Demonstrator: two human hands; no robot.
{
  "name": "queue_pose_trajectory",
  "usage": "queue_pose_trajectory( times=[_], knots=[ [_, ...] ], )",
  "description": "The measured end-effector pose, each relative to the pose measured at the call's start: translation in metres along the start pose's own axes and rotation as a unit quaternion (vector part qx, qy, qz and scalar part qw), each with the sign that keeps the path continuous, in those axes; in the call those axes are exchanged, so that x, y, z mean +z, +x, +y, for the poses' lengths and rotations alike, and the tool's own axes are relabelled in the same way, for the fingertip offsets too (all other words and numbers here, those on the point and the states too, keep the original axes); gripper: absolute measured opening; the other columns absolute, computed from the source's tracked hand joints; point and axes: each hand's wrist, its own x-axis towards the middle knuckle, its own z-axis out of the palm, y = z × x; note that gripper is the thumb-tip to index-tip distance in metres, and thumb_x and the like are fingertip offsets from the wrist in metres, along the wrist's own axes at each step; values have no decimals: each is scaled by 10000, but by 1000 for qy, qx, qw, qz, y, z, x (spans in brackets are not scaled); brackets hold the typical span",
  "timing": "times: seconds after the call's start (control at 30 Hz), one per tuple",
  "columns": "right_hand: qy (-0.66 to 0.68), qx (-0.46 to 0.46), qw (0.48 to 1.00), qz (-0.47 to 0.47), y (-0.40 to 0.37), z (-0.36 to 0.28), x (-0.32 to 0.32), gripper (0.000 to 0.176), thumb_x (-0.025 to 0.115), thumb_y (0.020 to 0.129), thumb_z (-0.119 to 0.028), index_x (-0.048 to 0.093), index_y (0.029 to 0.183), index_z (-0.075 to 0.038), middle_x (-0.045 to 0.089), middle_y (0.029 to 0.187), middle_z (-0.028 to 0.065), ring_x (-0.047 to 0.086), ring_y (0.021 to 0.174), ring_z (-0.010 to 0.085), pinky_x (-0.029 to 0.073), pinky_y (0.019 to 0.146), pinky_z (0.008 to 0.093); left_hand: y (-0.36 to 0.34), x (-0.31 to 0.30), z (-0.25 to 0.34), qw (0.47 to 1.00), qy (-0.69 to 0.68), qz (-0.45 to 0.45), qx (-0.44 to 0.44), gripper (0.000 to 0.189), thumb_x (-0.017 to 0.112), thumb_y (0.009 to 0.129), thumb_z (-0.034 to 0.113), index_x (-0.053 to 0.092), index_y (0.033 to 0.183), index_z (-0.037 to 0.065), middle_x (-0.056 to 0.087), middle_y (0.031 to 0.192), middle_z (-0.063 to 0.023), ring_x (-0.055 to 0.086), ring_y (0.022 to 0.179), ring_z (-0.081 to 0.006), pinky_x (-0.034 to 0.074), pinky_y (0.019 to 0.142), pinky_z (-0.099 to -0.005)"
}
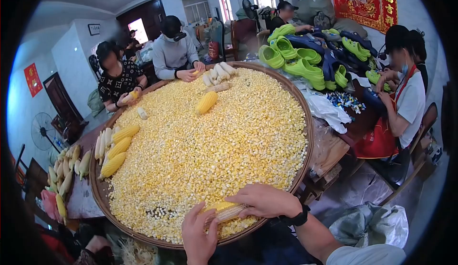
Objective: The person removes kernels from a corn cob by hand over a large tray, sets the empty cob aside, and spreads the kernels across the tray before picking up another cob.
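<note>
A partly stripped corn cob [230,212] lies between my two hands over the near edge of a big round tray [310,136]. My left hand [199,231] grips its left end, thumb and fingers curled around it. From the right, my right hand [265,200] closes on the other end, with fingers over the top; a dark band circles that wrist. Yellow kernels still cover the cob's upper side, while the side facing me is bare and pale. Loose corn kernels [214,145] spread thickly across the tray beneath.
Whole yellow cobs [119,148] rest at the tray's left, and one cob [206,103] lies farther back near bare cobs [222,72]. Unhusked corn [64,169] is piled left. Two people work across the tray. Green clogs [305,62] heap on the right table, with people beside it.
</note>
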Motion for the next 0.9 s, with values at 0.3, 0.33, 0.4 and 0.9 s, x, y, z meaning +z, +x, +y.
queue_pose_trajectory(
  times=[0.3, 0.33, 0.4, 0.9],
  knots=[
    [20, -12, 1000, 18, -1, 2, 3, 629, 815, 1007, -302, 637, 1566, -76, 723, 1151, 170, 692, 1106, 421, 545, 950, 524, -1, 2, -7, 999, -31, 6, 7, 280, 865, 932, 61, 802, 1204, 41, 747, 1390, -210, 701, 1314, -419, 564, 1118, -486],
    [21, -9, 1000, 17, -1, 2, 3, 626, 815, 1007, -302, 638, 1564, -75, 723, 1153, 170, 691, 1108, 422, 544, 951, 523, 0, 1, -4, 1000, -25, 8, 3, 245, 871, 914, 33, 818, 1151, 58, 742, 1409, -192, 692, 1338, -411, 553, 1141, -490],
    [19, -12, 1000, 18, -2, 3, 3, 622, 815, 1006, -298, 640, 1560, -75, 723, 1151, 171, 691, 1111, 422, 545, 954, 523, 0, 2, -6, 1000, -28, 9, 9, 226, 870, 910, 24, 823, 1128, 62, 745, 1402, -194, 696, 1335, -410, 555, 1137, -489],
    [21, -12, 1000, 16, -1, 1, 1, 627, 817, 1005, -286, 632, 1560, -61, 724, 1155, 174, 694, 1118, 426, 549, 958, 523, 3, 0, 1, 999, 0, -1, 38, 272, 853, 890, 22, 821, 1154, 81, 778, 1338, -164, 697, 1334, -418, 531, 1161, -503]
  ],
)
